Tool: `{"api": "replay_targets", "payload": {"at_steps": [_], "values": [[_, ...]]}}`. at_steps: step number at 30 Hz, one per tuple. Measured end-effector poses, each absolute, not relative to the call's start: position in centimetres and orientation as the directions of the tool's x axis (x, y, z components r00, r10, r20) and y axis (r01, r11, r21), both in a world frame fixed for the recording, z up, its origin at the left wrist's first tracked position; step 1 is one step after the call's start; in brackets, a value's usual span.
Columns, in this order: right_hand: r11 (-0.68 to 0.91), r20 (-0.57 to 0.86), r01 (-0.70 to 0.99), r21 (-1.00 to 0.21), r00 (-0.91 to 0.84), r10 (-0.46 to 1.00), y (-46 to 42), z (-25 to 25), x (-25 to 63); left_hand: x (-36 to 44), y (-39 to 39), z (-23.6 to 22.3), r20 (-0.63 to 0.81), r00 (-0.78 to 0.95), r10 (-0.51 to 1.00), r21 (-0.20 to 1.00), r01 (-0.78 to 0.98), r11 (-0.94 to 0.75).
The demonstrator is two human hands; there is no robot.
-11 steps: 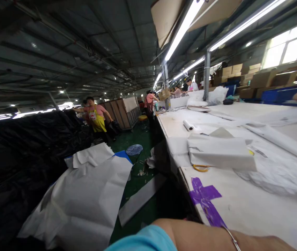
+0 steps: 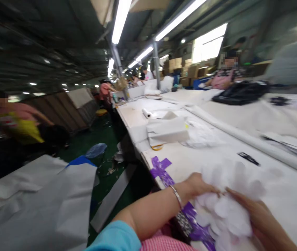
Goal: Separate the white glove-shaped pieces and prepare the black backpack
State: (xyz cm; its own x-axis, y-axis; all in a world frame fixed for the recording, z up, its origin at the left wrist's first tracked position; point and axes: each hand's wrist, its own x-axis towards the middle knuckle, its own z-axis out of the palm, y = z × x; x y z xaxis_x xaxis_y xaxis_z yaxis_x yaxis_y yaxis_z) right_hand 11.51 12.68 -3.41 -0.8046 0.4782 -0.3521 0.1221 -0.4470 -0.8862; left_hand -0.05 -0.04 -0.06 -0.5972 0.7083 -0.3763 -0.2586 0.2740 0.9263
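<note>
Over the near edge of the white table, my left hand point(image 2: 200, 184), with a bracelet at its wrist, is closed at a loose bunch of thin white rounded pieces point(image 2: 232, 218). My right hand point(image 2: 254, 211) grips the same bunch from the other side. The fingertips of both hands nearly meet at its middle. Motion blurs the pieces, and I cannot make out their exact kind. Purple tape point(image 2: 164, 169) crosses the table edge beside my left forearm.
The white table point(image 2: 276, 198) carries folded white sheeting point(image 2: 168, 129), a small white roll point(image 2: 146, 113), a black strip point(image 2: 249, 158) and a black bag point(image 2: 241, 92). A co-worker point(image 2: 223, 75) is across it. Grey sheeting point(image 2: 59, 202) and a stool point(image 2: 96, 150) stand left; another person point(image 2: 17, 120) is beyond.
The view has swung right, bringing both hands and the white pieces into sight. The co-worker in yellow now appears farther left and larger.
</note>
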Motion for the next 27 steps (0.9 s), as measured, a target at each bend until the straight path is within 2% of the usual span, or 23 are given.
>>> {"api": "replay_targets", "payload": {"at_steps": [1,3,5,12,17,21,24,27], "values": [[-0.541,-0.437,0.159,-0.826,-0.787,0.436,13.0,-3.4,12.0,-0.2,0.0,-0.2,-0.346,-0.615,0.708,0.938,-0.235,0.255],[-0.632,-0.420,0.072,-0.772,-0.804,0.420,13.5,-3.4,11.9,-0.8,0.3,-0.6,-0.284,-0.634,0.720,0.959,-0.191,0.210],[-0.657,-0.344,-0.047,-0.752,-0.822,0.453,14.0,-3.6,11.2,-1.3,0.8,-0.9,-0.265,-0.607,0.749,0.964,-0.177,0.197],[-0.667,-0.218,-0.178,-0.723,-0.858,0.466,14.3,-3.9,10.7,-0.7,1.6,-0.8,-0.229,-0.585,0.778,0.973,-0.161,0.165],[-0.704,-0.151,-0.193,-0.683,-0.906,0.395,14.2,-3.2,10.9,-0.4,2.5,-0.4,-0.238,-0.631,0.739,0.951,0.005,0.310],[-0.687,-0.180,-0.148,-0.711,-0.906,0.382,14.4,-3.3,10.9,0.1,3.2,0.0,-0.246,-0.663,0.707,0.886,0.141,0.441],[-0.645,-0.198,-0.162,-0.747,-0.871,0.449,14.8,-3.8,10.8,0.3,3.3,-0.1,-0.240,-0.618,0.749,0.926,0.087,0.368],[-0.633,-0.197,-0.188,-0.751,-0.850,0.488,15.3,-4.2,10.8,0.0,3.1,-0.4,-0.268,-0.530,0.805,0.962,-0.102,0.254]]}}
